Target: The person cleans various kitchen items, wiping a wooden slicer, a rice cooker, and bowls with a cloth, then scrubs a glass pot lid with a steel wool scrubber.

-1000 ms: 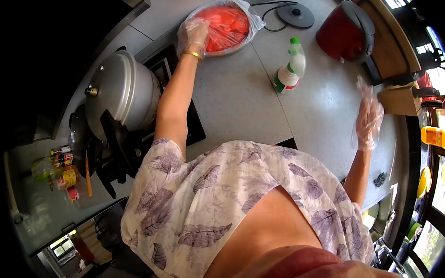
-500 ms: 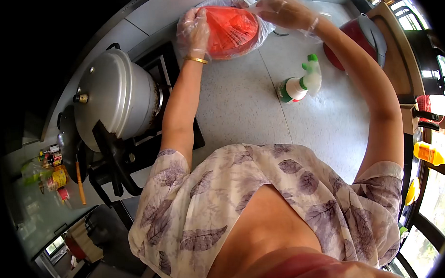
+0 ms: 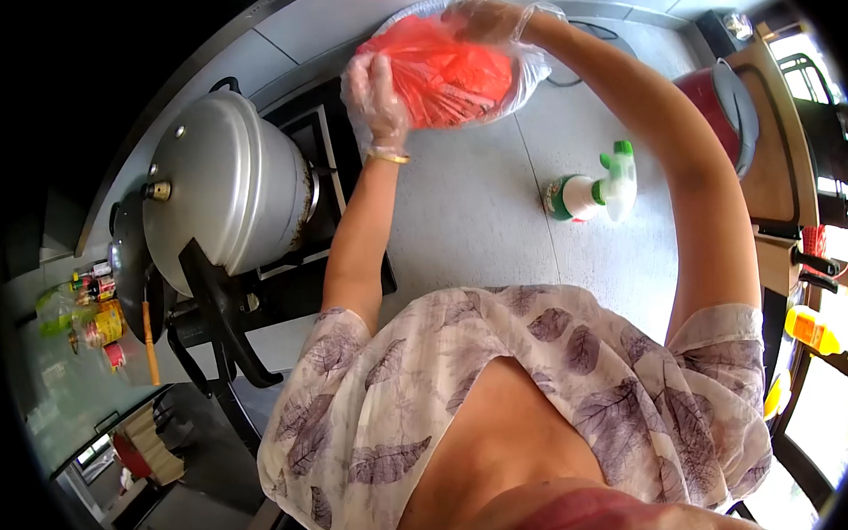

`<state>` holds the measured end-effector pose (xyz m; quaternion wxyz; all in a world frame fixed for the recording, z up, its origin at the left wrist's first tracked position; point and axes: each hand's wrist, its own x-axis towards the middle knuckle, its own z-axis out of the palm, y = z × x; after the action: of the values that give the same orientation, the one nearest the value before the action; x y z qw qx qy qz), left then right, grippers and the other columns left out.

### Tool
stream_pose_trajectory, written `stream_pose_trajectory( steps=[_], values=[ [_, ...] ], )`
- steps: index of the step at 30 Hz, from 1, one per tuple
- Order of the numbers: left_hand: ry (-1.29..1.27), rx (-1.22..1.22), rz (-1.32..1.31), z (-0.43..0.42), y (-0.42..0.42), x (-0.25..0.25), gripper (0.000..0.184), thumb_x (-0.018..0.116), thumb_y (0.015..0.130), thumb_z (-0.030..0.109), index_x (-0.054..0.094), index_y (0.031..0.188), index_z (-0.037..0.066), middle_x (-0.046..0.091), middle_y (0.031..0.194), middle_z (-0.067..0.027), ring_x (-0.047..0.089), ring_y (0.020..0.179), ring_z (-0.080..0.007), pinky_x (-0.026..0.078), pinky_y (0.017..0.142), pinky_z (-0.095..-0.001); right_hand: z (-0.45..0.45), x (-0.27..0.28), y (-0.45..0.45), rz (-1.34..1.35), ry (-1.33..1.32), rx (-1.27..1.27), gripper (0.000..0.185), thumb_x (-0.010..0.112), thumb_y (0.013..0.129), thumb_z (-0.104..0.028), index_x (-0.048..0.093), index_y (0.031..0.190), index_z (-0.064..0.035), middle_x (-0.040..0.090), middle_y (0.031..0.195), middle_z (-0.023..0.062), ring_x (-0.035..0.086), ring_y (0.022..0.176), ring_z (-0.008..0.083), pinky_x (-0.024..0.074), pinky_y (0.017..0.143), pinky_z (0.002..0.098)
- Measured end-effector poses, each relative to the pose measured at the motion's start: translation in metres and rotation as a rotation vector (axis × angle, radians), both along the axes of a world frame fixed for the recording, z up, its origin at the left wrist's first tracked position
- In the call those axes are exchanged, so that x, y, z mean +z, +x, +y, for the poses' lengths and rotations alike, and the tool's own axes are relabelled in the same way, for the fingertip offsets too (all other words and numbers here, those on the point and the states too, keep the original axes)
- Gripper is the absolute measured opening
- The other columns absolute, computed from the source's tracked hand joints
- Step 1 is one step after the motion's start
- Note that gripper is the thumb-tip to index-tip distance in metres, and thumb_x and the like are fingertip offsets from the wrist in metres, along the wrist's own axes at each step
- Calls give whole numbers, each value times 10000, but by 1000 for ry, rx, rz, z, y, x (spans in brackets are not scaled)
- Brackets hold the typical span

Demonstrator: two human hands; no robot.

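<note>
A red plastic bag (image 3: 460, 81) lies bunched over a container lined with whitish plastic (image 3: 532, 72), at the back of the counter. My left hand (image 3: 378, 100), in a clear plastic glove and with a gold bangle at the wrist, is closed on the bag's left edge. On the far side, my right hand (image 3: 486, 22), also in a loose clear glove, bends over the top of the bag with its fingers curled at the red plastic. Its fingertips are partly hidden by the glove and blur. What lies inside the bag cannot be made out.
A large lidded pressure cooker (image 3: 225, 183) stands on the black gas stove (image 3: 349, 268) at left. A spray bottle (image 3: 594, 189) with a green nozzle is on the grey counter (image 3: 469, 217). Further right are a red pot (image 3: 708, 96) and a wooden board (image 3: 775, 141).
My right hand has come left from the container's right side onto the top of the red bag. The red plastic is pulled up higher at the back. My left hand keeps its hold.
</note>
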<state>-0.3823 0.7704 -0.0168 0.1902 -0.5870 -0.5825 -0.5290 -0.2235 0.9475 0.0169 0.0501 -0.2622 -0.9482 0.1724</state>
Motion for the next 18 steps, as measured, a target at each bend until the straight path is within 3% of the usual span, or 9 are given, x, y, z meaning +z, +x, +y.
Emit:
stream_pose_trajectory(
  steps=[1,4,6,8,9,11,13,16,18],
  values=[
    [-29,-67,-258,-7,7,6,150,513,837,93,590,886,-27,578,845,-159,539,789,-281,436,735,-345,-2,8,-3,-34,-5,-23,369,544,855,-233,583,1175,-53,590,1170,169,572,1056,307,436,960,371],
    [-34,-79,-678,-19,20,10,186,487,839,149,571,871,-14,584,835,-141,533,779,-283,429,736,-365,-21,29,-7,-12,-194,-141,435,611,816,-302,585,1174,-54,577,1189,168,543,1093,325,407,987,378],
    [63,-59,-513,-19,12,-8,208,444,837,175,546,814,-5,584,825,-135,529,764,-293,425,730,-373,-37,52,-7,10,-270,-158,477,634,803,-352,585,1177,-60,566,1207,166,530,1109,327,398,997,375],
    [169,-48,-387,-16,7,-21,207,437,829,172,539,783,-3,582,821,-131,530,740,-292,424,710,-372,-34,31,-20,35,-173,-122,495,653,785,-376,591,1157,-54,572,1184,165,539,1082,320,413,972,379],
    [300,-46,-210,-11,3,-19,203,443,809,155,514,694,4,570,749,-127,511,681,-281,421,668,-381,-38,29,-26,47,-127,-105,505,662,777,-388,593,1147,-52,576,1172,165,543,1069,316,420,960,381],
    [179,-22,-416,-17,5,-20,220,475,803,146,504,642,-1,543,674,-119,488,627,-256,414,633,-380,-40,29,-42,-201,-101,69,490,671,769,-377,599,1109,-31,594,1098,170,562,1005,315,436,920,385],
    [174,7,-592,-19,9,-18,239,514,793,130,496,598,-6,515,611,-107,466,586,-224,406,602,-373,-61,39,-49,-269,-205,83,412,671,765,-333,609,984,11,607,954,178,581,897,321,456,843,391],
    [276,70,-712,-18,11,-33,251,579,773,95,498,561,-14,484,557,-84,440,553,-174,394,569,-354,-81,33,-59,-257,55,105,346,653,761,-285,603,910,24,608,916,186,588,889,330,464,829,385],
    [252,136,-669,-26,8,-50,237,613,756,71,516,558,-16,482,554,-68,432,544,-148,389,552,-339,-91,26,-62,-162,57,64,257,632,720,-192,606,882,7,613,924,177,591,924,317,479,813,385]
  ],
)
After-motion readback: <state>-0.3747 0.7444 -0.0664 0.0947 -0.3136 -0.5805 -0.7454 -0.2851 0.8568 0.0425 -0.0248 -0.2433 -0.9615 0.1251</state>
